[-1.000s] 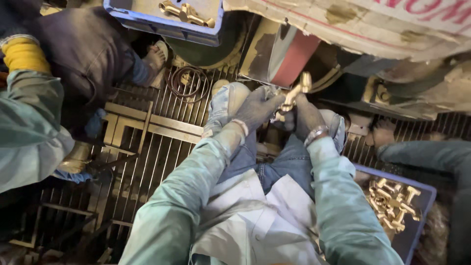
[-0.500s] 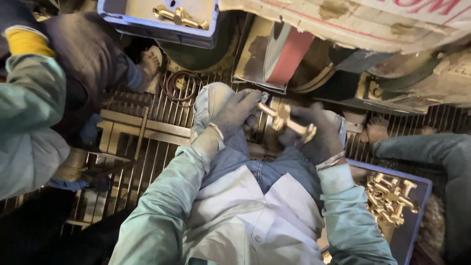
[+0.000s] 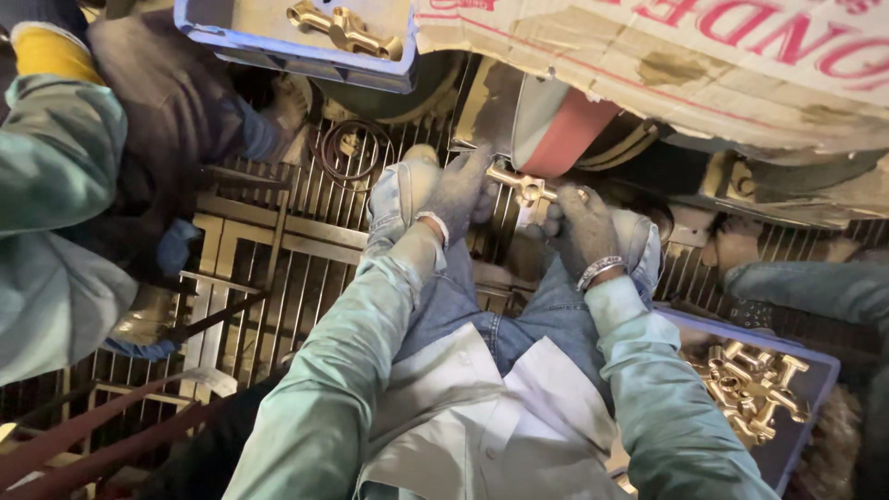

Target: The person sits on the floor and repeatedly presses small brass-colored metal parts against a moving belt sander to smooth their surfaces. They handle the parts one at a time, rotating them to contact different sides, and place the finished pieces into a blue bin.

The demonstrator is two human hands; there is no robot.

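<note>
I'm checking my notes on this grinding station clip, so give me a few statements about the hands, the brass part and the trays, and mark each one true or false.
1. Both hands, the left hand and the right hand, wear grey gloves. True.
2. The brass fitting is held up at the red belt. True.
3. The blue tray at the person's right is empty. False: it holds a heap of brass fittings.
4. The floor is smooth tile. False: it is a metal grate.
5. The right wrist wears a metal bracelet. True.
</note>
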